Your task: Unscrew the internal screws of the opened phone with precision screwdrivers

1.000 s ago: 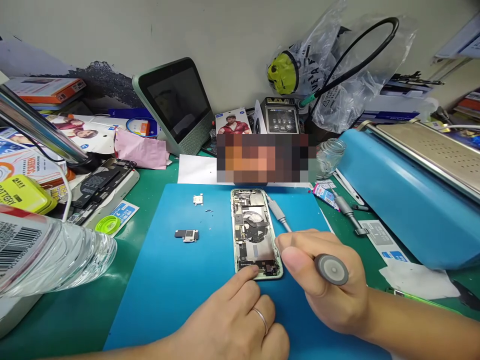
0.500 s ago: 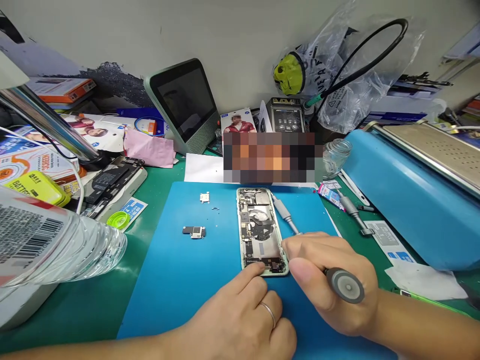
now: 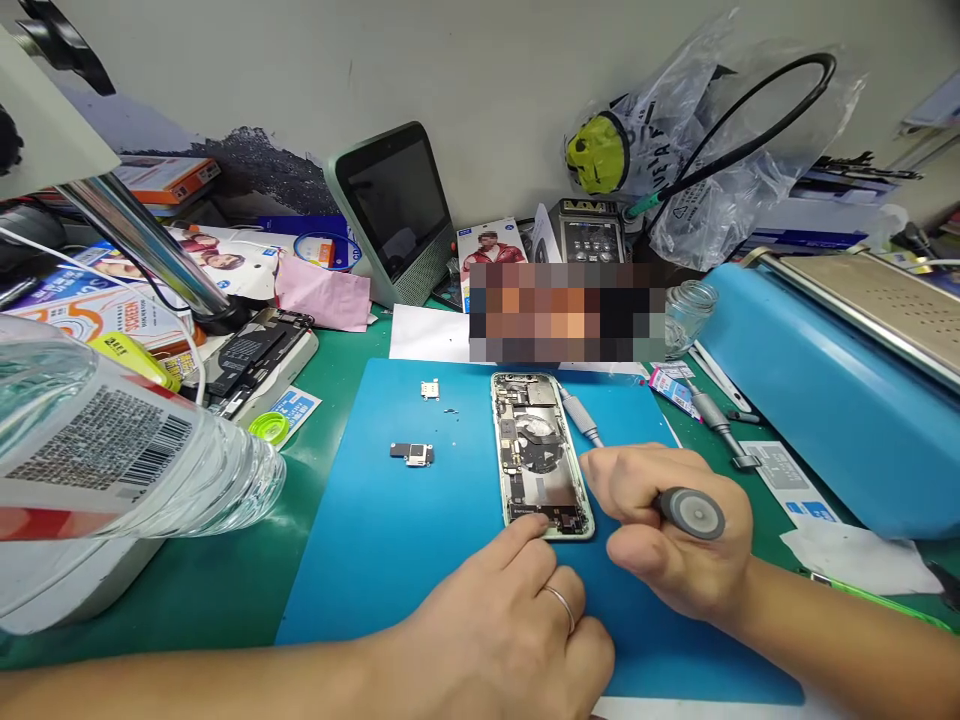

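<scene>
An opened phone with a pale green frame lies face up, its boards and a round coil exposed. My left hand, wearing a ring, stretches its index finger onto the phone's lower end; the other fingers curl and the thumb is hidden. At the phone's right edge, my right hand is closed around a screwdriver, whose dark round handle end faces me. Its tip is hidden by the hand. Left of the phone lie a small black-and-silver part, a silver plate and tiny bits.
Under the phone spreads a blue mat. A grey-handled tool lies beside the phone's upper right. A clear bottle and lamp post stand left. Behind are a screen device and a jar; a blue machine is at right.
The whole view has shifted, moving things slightly right. My right thumb has moved away from the fingers, and the screwdriver handle has tilted upward. My left finger stays on the phone.
</scene>
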{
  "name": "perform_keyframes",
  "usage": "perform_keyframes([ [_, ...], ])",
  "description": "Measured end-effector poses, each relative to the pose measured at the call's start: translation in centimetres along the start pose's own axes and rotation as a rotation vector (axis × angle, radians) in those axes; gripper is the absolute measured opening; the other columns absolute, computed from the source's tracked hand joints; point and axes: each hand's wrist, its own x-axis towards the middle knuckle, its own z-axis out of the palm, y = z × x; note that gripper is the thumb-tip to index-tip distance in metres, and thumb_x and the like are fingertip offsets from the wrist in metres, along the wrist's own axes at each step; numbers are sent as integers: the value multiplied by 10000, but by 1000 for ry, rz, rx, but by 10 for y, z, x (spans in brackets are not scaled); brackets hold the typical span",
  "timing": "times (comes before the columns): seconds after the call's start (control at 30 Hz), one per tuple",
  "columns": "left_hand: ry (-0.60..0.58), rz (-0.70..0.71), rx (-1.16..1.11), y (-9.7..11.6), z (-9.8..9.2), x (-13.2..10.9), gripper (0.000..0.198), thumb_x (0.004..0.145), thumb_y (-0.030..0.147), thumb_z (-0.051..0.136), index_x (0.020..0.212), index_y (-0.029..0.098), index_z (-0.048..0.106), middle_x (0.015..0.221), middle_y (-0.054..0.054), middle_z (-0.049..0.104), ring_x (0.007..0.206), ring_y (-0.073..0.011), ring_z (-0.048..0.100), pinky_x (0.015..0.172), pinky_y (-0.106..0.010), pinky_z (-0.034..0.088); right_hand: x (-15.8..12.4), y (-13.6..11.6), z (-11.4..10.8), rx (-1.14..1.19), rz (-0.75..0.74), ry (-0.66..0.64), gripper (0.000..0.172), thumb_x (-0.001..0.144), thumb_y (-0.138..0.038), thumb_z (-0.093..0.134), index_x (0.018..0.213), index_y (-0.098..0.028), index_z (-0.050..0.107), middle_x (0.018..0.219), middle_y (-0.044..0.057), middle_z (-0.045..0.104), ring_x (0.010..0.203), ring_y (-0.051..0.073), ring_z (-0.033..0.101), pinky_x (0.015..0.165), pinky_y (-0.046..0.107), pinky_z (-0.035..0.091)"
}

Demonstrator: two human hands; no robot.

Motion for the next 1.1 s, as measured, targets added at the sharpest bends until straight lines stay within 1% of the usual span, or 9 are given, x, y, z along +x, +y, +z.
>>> perform_keyframes([
  [0.17,46,-9,-13,-1,-3,2,439,863,603,644,704,214,517,650,-1,520,648,-187,445,948,-392,410,0,3,4,-33,5,41,495,926,-319,647,587,-222,300,534,-76,253,464,84,264,454,285,200],
  [0.23,75,-7,-3,-1,-2,3,446,887,599,606,685,213,511,634,-2,518,631,-184,437,924,-389,410,1,3,5,-47,4,48,486,916,-246,640,580,-219,290,527,-81,250,459,77,257,450,280,197],
  [0.33,87,-1,16,0,2,2,467,953,597,508,688,212,506,634,-3,525,626,-181,448,952,-408,398,2,3,6,-63,6,49,483,908,-192,618,570,-221,275,509,-84,256,453,74,257,442,275,205],
  [0.4,84,7,24,0,4,1,484,964,615,480,694,214,503,638,-3,531,627,-183,456,975,-422,391,2,2,6,-70,12,45,475,909,-170,599,566,-222,274,504,-83,261,451,73,257,438,274,209],
  [0.57,73,3,16,0,3,0,474,905,640,561,700,217,502,648,-2,530,635,-184,457,987,-420,395,3,0,8,-82,28,41,456,916,-157,568,562,-219,289,503,-78,278,449,71,261,432,273,217],
  [0.7,80,-7,4,0,2,1,475,901,636,563,687,216,508,643,0,527,638,-180,451,994,-405,390,4,0,8,-86,31,44,453,922,-160,558,562,-219,290,502,-75,284,448,71,267,430,271,223],
  [0.8,113,-13,10,0,3,2,488,940,614,514,662,214,512,625,-3,522,627,-180,444,984,-396,398,3,2,7,-91,26,41,450,916,-146,563,565,-217,290,504,-76,283,448,70,266,431,272,218],
  [0.97,158,-23,-1,0,4,3,526,1042,487,341,638,209,529,611,-16,522,611,-189,440,977,-389,407,1,2,7,-92,12,28,444,899,-118,566,578,-215,275,513,-78,262,453,71,255,438,273,205],
  [1.1,149,-23,-6,1,4,3,519,1047,461,336,635,212,529,608,-16,518,614,-192,437,998,-393,396,1,0,6,-92,4,8,440,896,-103,559,589,-213,265,520,-77,255,460,72,247,446,272,200],
])
